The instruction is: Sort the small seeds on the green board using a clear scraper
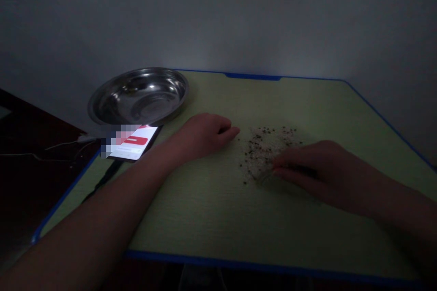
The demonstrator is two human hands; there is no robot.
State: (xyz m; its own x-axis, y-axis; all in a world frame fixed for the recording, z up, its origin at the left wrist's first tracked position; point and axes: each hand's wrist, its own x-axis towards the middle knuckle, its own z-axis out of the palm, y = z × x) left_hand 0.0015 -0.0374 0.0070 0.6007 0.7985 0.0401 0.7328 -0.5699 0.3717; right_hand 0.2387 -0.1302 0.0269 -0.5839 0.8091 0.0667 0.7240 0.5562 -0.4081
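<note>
A loose spread of pale grains mixed with dark, bean-like bits (259,150) lies on the light green tabletop (211,218). My right hand (317,170) is over its right side, with thumb and fingers pinched on a small, clear, curved-edged piece (264,177). That piece is blurred and low against the table, so its kind cannot be made out. To the left of the grains, my left hand (206,134) rests on the table with its fingers curled in. Nothing shows in it, and its thumb points toward the grains without touching them.
At the back left stands a wide steel basin (150,104). In front of it lies a phone (131,145) with a lit screen, and a dark strap or cord (105,177) runs beside it. White cables (64,145) hang off the left edge. A grey wall (218,18) closes off the back.
</note>
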